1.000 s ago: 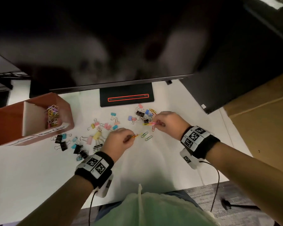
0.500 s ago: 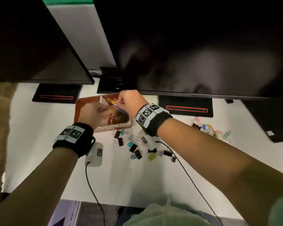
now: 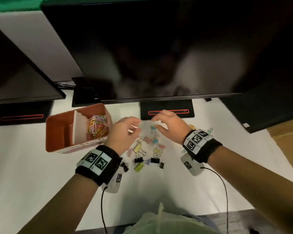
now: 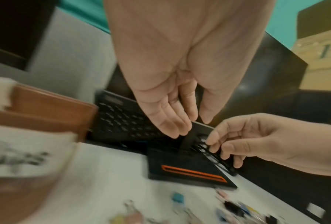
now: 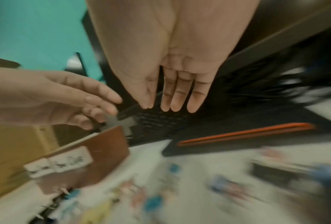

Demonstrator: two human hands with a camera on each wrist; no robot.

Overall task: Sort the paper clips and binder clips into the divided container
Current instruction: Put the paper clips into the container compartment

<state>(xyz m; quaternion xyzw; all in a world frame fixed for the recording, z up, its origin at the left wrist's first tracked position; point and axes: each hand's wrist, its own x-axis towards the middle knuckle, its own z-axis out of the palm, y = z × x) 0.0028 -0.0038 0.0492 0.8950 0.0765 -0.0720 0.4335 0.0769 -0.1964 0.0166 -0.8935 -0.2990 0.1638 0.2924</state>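
Observation:
The brown divided container [image 3: 57, 132] stands on the white table, left of both hands. Its right compartment holds several coloured paper clips [image 3: 96, 126]; the left compartment looks bare. Several pastel and black binder clips [image 3: 147, 149] lie scattered below and between the hands. A few paper clips [image 3: 193, 127] lie by the right wrist. My left hand [image 3: 135, 128] hovers just right of the container with relaxed fingers that hold nothing [image 4: 187, 127]. My right hand [image 3: 156, 123] hovers over the clips with straight, empty fingers [image 5: 168, 106].
A large dark monitor hangs over the table's back, and its stand base [image 3: 167, 112] lies just behind the hands. A second monitor's base [image 3: 22, 115] sits at the left. A black keyboard [image 4: 122, 119] lies behind the container. Cardboard [image 3: 291, 132] borders the right edge.
Both hands carried paper clips from the pile to the container's right compartment and let them go. They have now come back over the binder clips, empty.

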